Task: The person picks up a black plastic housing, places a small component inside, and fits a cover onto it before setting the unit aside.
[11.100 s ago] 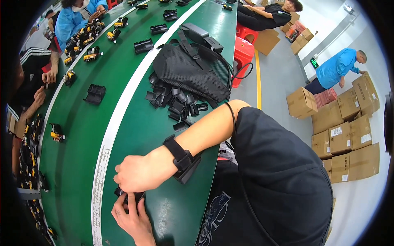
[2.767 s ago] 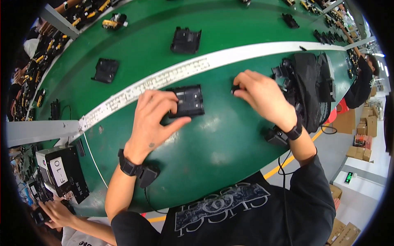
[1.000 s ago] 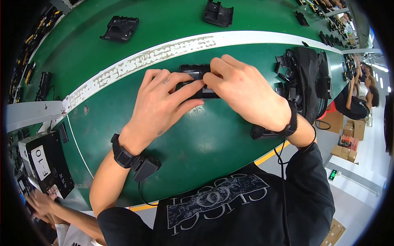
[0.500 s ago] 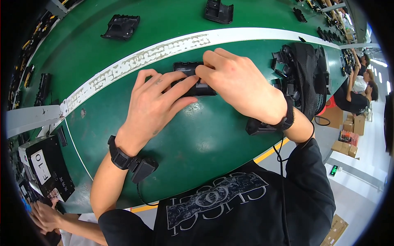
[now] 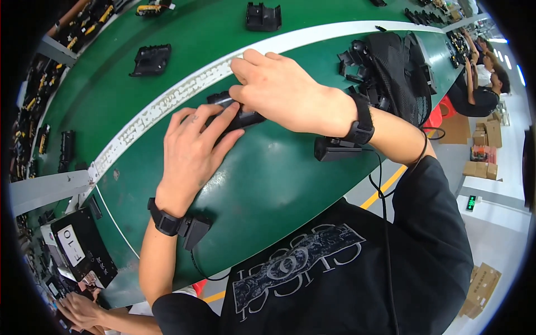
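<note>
On the green tabletop a black moulded plastic housing (image 5: pixel 245 119) lies partly hidden beneath my fingers. My left hand (image 5: pixel 192 148) grips it from the left, index fingertip on its top and thumb along its near side. Over the far right part of the housing, my right hand (image 5: pixel 282 89) is closed, its fingers curled in a pinch. Whatever those fingers hold is hidden behind them. Each wrist wears a black strap with a small black box on a cable.
A black mesh bag (image 5: pixel 393 72) and a heap of black plastic parts (image 5: pixel 357 61) lie to the right. Beyond the white strip (image 5: pixel 312 37) sit similar housings (image 5: pixel 151 60). A labelled black box (image 5: pixel 78 248) stands at left, near another person's hand (image 5: pixel 78 310).
The view has shifted and turned somewhat. My right hand has lifted its curled fingers further toward the far edge, while my left hand stays on the housing.
</note>
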### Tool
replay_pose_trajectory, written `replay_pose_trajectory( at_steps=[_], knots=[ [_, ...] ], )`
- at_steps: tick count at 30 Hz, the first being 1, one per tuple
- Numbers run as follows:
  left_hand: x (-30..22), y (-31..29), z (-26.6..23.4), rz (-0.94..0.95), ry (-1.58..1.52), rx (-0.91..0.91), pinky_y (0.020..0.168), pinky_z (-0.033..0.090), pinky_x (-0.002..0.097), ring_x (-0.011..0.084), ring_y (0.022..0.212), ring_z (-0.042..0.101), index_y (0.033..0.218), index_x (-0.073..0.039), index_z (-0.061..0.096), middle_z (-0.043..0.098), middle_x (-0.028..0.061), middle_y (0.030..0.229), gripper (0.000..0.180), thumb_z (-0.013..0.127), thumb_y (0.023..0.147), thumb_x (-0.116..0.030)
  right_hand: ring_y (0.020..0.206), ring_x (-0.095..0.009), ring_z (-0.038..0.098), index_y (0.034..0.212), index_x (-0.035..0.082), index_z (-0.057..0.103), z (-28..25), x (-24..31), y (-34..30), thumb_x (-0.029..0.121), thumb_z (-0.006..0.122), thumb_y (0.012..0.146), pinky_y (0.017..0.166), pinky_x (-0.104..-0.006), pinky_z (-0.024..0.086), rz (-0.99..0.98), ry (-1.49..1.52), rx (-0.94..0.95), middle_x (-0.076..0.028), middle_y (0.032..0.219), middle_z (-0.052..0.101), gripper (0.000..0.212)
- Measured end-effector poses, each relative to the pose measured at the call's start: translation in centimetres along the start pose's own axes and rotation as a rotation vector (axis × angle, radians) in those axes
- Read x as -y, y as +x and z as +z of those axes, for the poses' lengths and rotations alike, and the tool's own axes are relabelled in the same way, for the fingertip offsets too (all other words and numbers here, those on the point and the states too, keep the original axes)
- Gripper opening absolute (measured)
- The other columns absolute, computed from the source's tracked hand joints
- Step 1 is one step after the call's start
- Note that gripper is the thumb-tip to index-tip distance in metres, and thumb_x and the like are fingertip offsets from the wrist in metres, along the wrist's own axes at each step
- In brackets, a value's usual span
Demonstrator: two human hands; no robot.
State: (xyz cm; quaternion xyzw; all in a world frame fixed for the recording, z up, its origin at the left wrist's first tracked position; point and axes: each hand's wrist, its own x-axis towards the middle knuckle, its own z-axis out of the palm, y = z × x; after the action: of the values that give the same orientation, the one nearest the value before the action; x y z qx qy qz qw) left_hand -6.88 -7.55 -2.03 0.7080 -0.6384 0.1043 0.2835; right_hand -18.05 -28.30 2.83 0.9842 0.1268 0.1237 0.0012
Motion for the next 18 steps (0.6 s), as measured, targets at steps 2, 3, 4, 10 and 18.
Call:
replay_pose_trajectory(
  at_steps=[2, 3, 4, 10, 18],
  knots=[
    [0.0, 0.0, -0.2, -0.002, -0.004, 0.003, 0.089, 0.052, 0.0412, 0.0268, 0.094, 0.066, 0.129, -0.014, 0.075, 0.069, 0.0041, 0.111, 0.044, 0.085, 0.087, -0.026, 0.102, -0.027, 0.064, 0.093, 0.004, 0.074, 0.1, 0.1, 0.0, 0.011, 0.077, 0.083, 0.080, -0.0403, 0.058, 0.014, -0.036, -0.010, -0.007, 0.096, 0.063, 0.013],
    [-0.1, 0.1, -0.4, -0.013, -0.007, 0.009, 0.088, 0.052, 0.0409, 0.0272, 0.094, 0.066, 0.129, -0.014, 0.075, 0.069, 0.0045, 0.111, 0.044, 0.085, 0.088, -0.026, 0.102, -0.027, 0.064, 0.092, 0.004, 0.074, 0.0, 0.1, 0.1, 0.011, 0.077, 0.082, 0.080, -0.0408, 0.058, 0.019, 0.022, 0.015, -0.008, 0.096, 0.063, 0.013],
    [-0.2, 0.3, -0.7, -0.023, -0.009, 0.015, 0.088, 0.052, 0.0407, 0.0276, 0.094, 0.066, 0.129, -0.014, 0.075, 0.069, 0.0048, 0.111, 0.044, 0.084, 0.088, -0.025, 0.102, -0.028, 0.065, 0.092, 0.003, 0.074, -0.1, 0.1, 0.3, 0.012, 0.077, 0.082, 0.081, -0.0413, 0.059, 0.023, 0.080, 0.039, -0.008, 0.097, 0.063, 0.013],
    [0.0, 1.1, -0.5, 0.032, -0.009, 0.007, 0.089, 0.053, 0.0407, 0.0297, 0.096, 0.067, 0.131, -0.012, 0.074, 0.071, 0.0063, 0.118, 0.044, 0.083, 0.090, -0.021, 0.101, -0.030, 0.067, 0.088, 0.003, 0.074, 0.5, -1.0, -0.2, 0.010, 0.075, 0.079, 0.080, -0.0429, 0.061, 0.073, 0.104, 0.014, -0.011, 0.099, 0.065, 0.012],
    [9.8, 3.7, -1.3, -0.356, 0.199, -0.036, 0.113, 0.046, 0.0483, 0.0397, 0.135, 0.055, 0.139, -0.009, 0.069, 0.059, 0.0166, 0.148, 0.041, 0.065, 0.098, -0.006, 0.099, -0.033, 0.071, 0.097, 0.005, 0.071, 1.3, -7.3, 1.5, 0.021, 0.076, 0.083, 0.079, -0.0464, 0.061, 0.430, -0.043, -0.197, -0.013, 0.102, 0.068, 0.022]
  ],
)
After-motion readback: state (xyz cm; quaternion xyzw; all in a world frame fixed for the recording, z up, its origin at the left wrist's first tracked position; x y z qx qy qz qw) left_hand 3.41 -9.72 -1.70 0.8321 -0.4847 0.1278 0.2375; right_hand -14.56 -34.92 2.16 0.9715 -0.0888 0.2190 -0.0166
